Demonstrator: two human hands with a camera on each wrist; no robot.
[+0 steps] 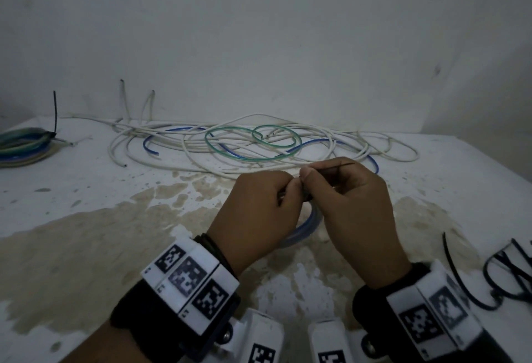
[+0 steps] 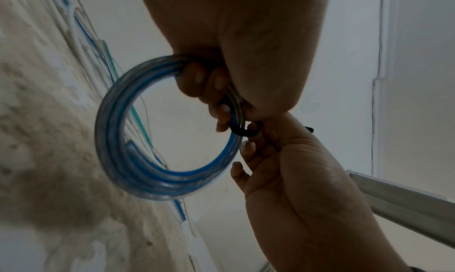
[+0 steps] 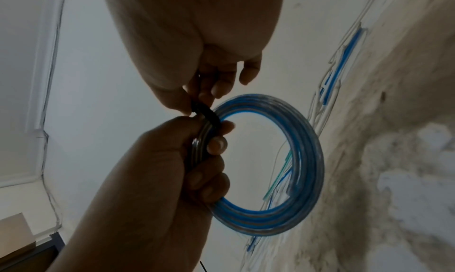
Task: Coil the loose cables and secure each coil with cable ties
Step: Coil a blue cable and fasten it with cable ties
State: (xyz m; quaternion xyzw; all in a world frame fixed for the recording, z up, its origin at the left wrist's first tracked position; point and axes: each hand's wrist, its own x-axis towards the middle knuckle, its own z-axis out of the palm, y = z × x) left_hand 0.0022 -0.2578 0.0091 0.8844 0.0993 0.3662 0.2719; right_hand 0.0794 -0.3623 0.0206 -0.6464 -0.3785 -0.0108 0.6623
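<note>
We see a white, brown-stained table (image 1: 86,233) against a pale wall (image 1: 259,31). Across its far side sprawls a tangle of loose cables (image 1: 259,143), white, blue and green, their loops lying flat and running mostly left to right. At the far left edge lies a tied bundle (image 1: 23,143) with its black tie tail standing upright. At the near right edge we find spare black cable ties (image 1: 495,273) lying on the table.

Near the middle, both hands hold a blue coil (image 2: 157,140) above the table. In the head view the coil hangs below the hands, mostly hidden, only a pale blue arc showing between the wrists. The wrist views show it as a round ring of several turns, standing on edge rather than lying flat.

The left hand (image 1: 256,215) has its fingers curled around the coil's upper strands. The right hand (image 1: 354,210) pinches a black cable tie (image 2: 243,131) that loops around the coil right beside the left fingers. The tie's thin tail (image 1: 336,166) points away to the right past the right thumb, nearly level.
</note>
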